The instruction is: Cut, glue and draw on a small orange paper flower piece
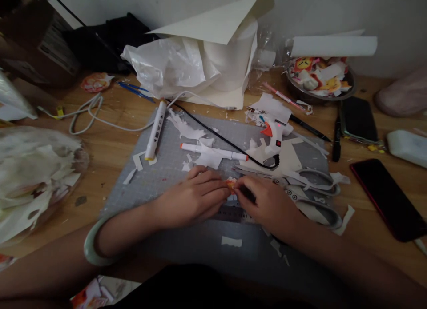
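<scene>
A small orange-and-white paper piece (pixel 231 183) sits between my two hands above the cutting mat (pixel 133 206). My left hand (pixel 196 195) reaches it from the left, fingertips closed on its edge. From the other side my right hand (pixel 267 200) pinches it between thumb and forefinger. Under the hands lies a metal ruler (pixel 233 213), partly hidden. Scissors with grey handles (pixel 325 218) lie just right of my right hand, among paper scraps. Beyond the fingers are a white marker with orange ends (pixel 227 153) and a white glue gun (pixel 276 138).
At the left stands a plastic bag of paper scraps (pixel 43 175). A metal bowl (pixel 320 95) of coloured cut-outs is at the back right. Phones (pixel 388 198) lie at the right. A black cord (pixel 213 132) crosses the mat near a thick white marker (pixel 156 131).
</scene>
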A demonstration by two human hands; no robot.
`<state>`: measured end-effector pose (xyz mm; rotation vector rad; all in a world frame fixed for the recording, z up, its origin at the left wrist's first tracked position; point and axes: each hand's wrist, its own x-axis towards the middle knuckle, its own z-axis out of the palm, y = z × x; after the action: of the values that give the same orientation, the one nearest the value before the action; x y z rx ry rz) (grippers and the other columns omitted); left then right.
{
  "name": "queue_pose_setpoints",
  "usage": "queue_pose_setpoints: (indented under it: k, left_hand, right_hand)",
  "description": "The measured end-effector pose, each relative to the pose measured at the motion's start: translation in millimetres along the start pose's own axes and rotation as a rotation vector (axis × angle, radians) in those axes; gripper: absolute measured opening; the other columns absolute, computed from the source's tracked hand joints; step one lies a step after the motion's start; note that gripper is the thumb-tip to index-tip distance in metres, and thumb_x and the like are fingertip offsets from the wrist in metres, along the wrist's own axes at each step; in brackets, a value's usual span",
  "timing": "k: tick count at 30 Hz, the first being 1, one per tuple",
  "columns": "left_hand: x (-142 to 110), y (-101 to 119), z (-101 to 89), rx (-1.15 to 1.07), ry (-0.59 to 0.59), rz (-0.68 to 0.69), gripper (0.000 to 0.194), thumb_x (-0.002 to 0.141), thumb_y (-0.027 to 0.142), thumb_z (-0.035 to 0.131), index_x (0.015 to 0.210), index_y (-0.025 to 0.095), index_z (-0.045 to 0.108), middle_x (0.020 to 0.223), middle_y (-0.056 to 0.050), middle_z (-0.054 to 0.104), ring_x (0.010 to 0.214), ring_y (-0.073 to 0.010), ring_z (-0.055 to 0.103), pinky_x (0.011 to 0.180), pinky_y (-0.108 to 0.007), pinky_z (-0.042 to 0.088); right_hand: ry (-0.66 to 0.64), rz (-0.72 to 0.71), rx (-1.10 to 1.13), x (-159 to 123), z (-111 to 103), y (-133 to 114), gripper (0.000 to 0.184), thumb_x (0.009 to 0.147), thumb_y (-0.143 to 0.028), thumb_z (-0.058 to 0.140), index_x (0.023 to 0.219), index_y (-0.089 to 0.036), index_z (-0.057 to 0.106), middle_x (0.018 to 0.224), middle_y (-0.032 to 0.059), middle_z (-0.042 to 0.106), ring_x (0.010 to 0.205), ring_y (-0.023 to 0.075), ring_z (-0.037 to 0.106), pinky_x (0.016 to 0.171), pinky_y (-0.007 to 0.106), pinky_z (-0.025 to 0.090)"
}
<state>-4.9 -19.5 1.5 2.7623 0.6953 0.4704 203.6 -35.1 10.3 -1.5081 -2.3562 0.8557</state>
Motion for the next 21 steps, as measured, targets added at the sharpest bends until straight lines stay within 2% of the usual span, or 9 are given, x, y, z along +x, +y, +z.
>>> queue_pose_setpoints:
  k: [3, 6, 10, 17, 21]
  left_hand:
    - [-0.7, 0.5, 0.6, 0.019, -0.001, 0.014, 0.017, 0.091, 0.015, 0.050, 0.106, 0.014, 0.058, 0.106, -0.005, 0.070, 0.100, -0.0218, 0.058, 0.090, -0.037, 0.035]
    - [-0.9, 0.3, 1.1, 0.024, -0.011, 0.016, 0.016, 0.092, 0.016, 0.049, 0.105, 0.015, 0.058, 0.106, -0.004, 0.070, 0.100, -0.0218, 0.058, 0.090, -0.037, 0.035]
    - [-0.7, -0.2, 0.8, 0.031, -0.018, 0.012, 0.016, 0.092, 0.017, 0.050, 0.105, 0.014, 0.058, 0.106, -0.004, 0.070, 0.100, -0.0223, 0.058, 0.089, -0.037, 0.035]
    - [-0.1, 0.0, -0.4, 0.011, 0.003, 0.015, 0.017, 0.091, 0.015, 0.050, 0.107, 0.015, 0.056, 0.102, -0.005, 0.070, 0.104, -0.0221, 0.057, 0.091, -0.036, 0.033]
    - [-0.5, 0.2, -2.1, -0.045, 0.005, -0.053, 0.013, 0.093, 0.023, 0.050, 0.101, 0.016, 0.058, 0.099, -0.005, 0.070, 0.100, -0.0213, 0.058, 0.089, -0.036, 0.032]
  right_hand:
    - [0.074, -0.015, 0.021, -1.1, -0.3, 0.8, 0.011, 0.087, -0.020, 0.047, 0.086, -0.017, 0.058, 0.088, 0.0069, 0.063, 0.078, 0.0193, 0.059, 0.069, 0.031, 0.043]
    - [0.124, 0.020, 0.010, -2.1, -3.4, 0.9, 0.009, 0.086, -0.019, 0.049, 0.084, -0.017, 0.057, 0.082, 0.0045, 0.062, 0.072, 0.0176, 0.058, 0.065, 0.029, 0.041]
    - [0.093, 0.046, 0.039, -1.4, -5.9, 0.3, 0.007, 0.084, -0.019, 0.052, 0.084, -0.017, 0.059, 0.074, 0.0015, 0.062, 0.061, 0.0140, 0.055, 0.058, 0.026, 0.038]
    - [0.080, 0.034, 0.194, -2.6, -5.6, 1.3, 0.007, 0.083, -0.020, 0.053, 0.085, -0.019, 0.060, 0.068, -0.0019, 0.062, 0.054, 0.0109, 0.051, 0.054, 0.024, 0.037]
    - [0.087, -0.002, 0.294, -4.6, -6.5, 0.0, 0.009, 0.084, -0.019, 0.053, 0.087, -0.019, 0.061, 0.066, -0.0031, 0.061, 0.053, 0.0097, 0.050, 0.053, 0.023, 0.038]
